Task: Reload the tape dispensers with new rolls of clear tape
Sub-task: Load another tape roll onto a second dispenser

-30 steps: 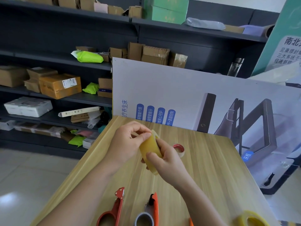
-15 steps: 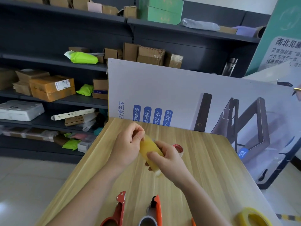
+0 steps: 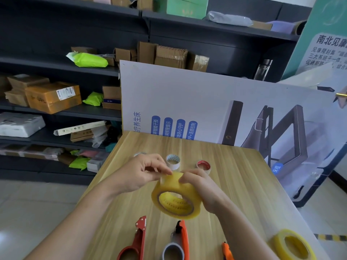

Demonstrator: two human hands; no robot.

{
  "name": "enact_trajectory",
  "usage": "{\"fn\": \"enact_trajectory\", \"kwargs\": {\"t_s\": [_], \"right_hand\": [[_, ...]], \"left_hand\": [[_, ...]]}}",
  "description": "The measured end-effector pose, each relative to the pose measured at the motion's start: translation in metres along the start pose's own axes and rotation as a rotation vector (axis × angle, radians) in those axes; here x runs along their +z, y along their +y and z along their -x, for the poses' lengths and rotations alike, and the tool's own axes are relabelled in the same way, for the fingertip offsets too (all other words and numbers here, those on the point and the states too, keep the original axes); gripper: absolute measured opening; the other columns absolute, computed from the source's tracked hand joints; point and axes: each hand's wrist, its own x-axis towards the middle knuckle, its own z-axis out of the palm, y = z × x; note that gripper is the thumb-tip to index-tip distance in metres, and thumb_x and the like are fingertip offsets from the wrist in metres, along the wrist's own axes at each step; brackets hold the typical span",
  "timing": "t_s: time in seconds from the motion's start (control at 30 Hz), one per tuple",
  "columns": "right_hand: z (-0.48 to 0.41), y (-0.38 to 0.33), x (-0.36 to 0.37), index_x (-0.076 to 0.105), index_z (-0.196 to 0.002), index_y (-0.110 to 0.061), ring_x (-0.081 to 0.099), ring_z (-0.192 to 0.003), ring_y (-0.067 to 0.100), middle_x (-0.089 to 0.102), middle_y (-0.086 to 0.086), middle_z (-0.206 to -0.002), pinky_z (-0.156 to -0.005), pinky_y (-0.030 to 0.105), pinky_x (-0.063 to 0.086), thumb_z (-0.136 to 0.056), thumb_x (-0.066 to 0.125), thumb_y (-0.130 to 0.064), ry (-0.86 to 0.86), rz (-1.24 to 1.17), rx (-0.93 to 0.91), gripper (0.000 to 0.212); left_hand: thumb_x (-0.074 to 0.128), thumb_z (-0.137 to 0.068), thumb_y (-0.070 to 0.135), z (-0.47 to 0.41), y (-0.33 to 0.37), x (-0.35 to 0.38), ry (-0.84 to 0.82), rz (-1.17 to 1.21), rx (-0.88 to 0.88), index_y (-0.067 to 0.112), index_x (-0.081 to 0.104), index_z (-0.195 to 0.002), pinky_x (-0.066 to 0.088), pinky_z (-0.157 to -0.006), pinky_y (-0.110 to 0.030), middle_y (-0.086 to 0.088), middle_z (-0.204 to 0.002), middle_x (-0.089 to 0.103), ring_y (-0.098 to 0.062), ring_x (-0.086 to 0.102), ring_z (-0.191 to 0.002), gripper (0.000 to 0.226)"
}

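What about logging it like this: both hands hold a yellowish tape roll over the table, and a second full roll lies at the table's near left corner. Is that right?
Not quite. The second full roll lies at the table's near right corner, not the left, as the head view shows. The rest stands: the left hand and right hand both hold the yellowish tape roll over the table.

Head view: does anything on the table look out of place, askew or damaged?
Nothing is damaged or spilled. Only the spare tape roll lies close to the table's right edge, where it might get knocked off. The left hand and right hand grip the other tape roll normally.
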Motion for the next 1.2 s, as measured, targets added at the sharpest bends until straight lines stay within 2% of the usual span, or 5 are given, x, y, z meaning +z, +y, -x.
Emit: {"fn": "enact_trajectory", "kwargs": {"t_s": [0.27, 0.43, 0.6, 0.8, 1.2], "right_hand": [[-0.013, 0.012, -0.006, 0.064, -0.092, -0.003, 0.050, -0.055, 0.016, 0.053, 0.008, -0.066, -0.052, 0.028, 0.041, -0.077, 0.062, -0.025, -0.026, -0.288, 0.076, 0.027], [-0.017, 0.030, 0.008, 0.066, -0.096, -0.014, 0.061, -0.079, 0.012, 0.065, -0.001, -0.086, -0.071, 0.024, 0.048, -0.087, 0.064, -0.045, 0.368, -0.159, -0.035, 0.033], [-0.020, 0.058, 0.034, 0.054, -0.076, -0.020, 0.057, -0.075, 0.015, 0.059, -0.001, -0.079, -0.069, 0.033, 0.051, -0.067, 0.054, -0.079, 0.665, 0.177, -0.173, 0.060], [-0.018, 0.066, 0.040, 0.063, -0.085, -0.013, 0.052, -0.061, 0.008, 0.058, 0.000, -0.066, -0.057, 0.033, 0.044, -0.072, 0.074, -0.053, 0.320, 0.164, -0.119, 0.044], [-0.019, 0.083, 0.044, 0.060, -0.098, -0.023, 0.055, -0.073, 0.011, 0.048, -0.018, -0.070, -0.068, 0.024, 0.042, -0.076, 0.071, -0.052, 0.479, 0.710, -0.241, 0.038]], "left_hand": [[0.062, -0.089, 0.005, -0.002, -0.002, 0.011, 0.009, 0.159, -0.059, 0.019, 0.069, -0.078, 0.052, -0.072, -0.026, 0.000, -0.103, 0.069, -0.018, 0.063, -0.082, 0.019], [0.063, -0.091, 0.019, -0.006, -0.017, 0.036, 0.281, 0.079, -0.188, 0.020, 0.068, -0.080, 0.054, -0.064, -0.045, -0.009, -0.081, 0.072, -0.018, 0.059, -0.063, 0.012], [0.063, -0.091, 0.025, -0.010, -0.034, 0.054, 0.528, 0.072, -0.301, 0.024, 0.064, -0.075, 0.046, -0.053, -0.036, -0.016, -0.065, 0.064, -0.020, 0.051, -0.053, 0.016], [0.062, -0.092, 0.012, -0.012, -0.041, 0.061, 0.548, 0.278, -0.418, 0.010, 0.062, -0.080, 0.058, -0.056, -0.034, -0.005, -0.074, 0.068, -0.012, 0.066, -0.051, 0.012], [0.052, -0.095, 0.010, -0.005, -0.071, 0.056, 0.400, 0.737, -0.612, 0.010, 0.058, -0.081, 0.057, -0.073, -0.044, -0.016, -0.096, 0.071, -0.024, 0.069, -0.074, 0.016]]}}
